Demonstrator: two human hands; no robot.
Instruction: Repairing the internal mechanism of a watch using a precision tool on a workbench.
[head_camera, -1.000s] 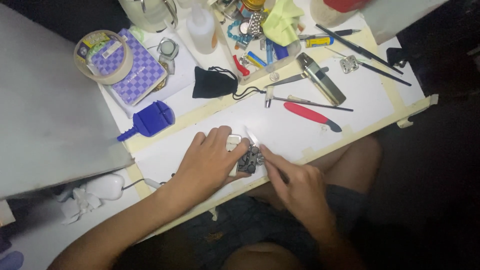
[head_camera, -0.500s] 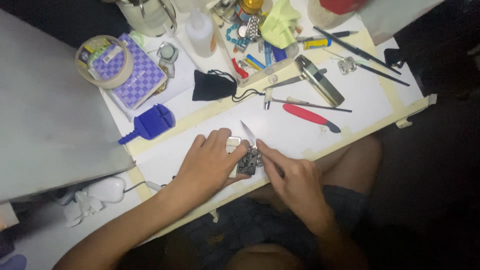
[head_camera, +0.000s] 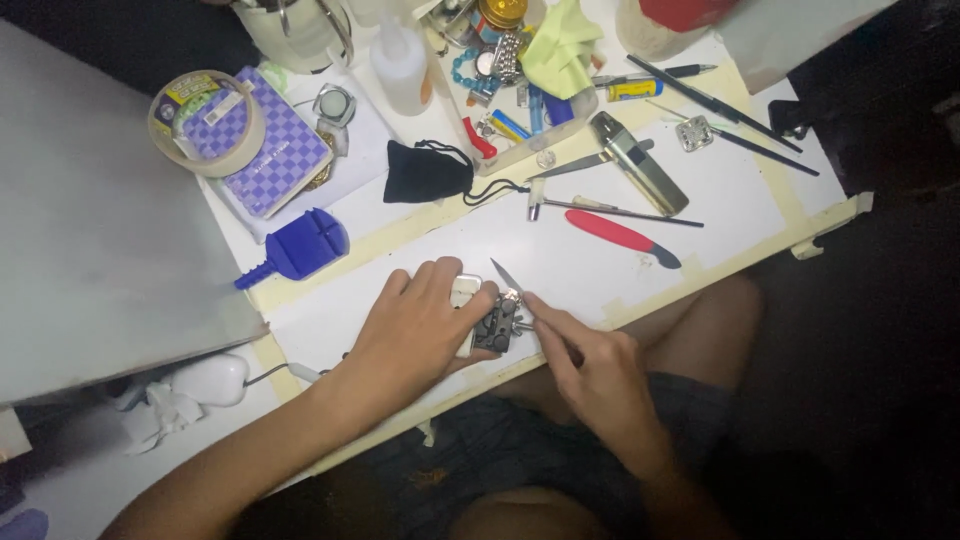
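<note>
The left hand (head_camera: 415, 330) lies flat near the front edge of the white desk (head_camera: 700, 190), its fingers (head_camera: 470, 305) curled down onto a small dark metal piece (head_camera: 497, 328) resting on a pale block. The right hand (head_camera: 590, 370) comes in from the desk's edge, fingers pinched shut around a thin pointed blade (head_camera: 506, 277) touching that piece. Bare surface lies just beyond; a red-handled tool (head_camera: 615, 234) and black pouch (head_camera: 425, 172) sit farther back.
</note>
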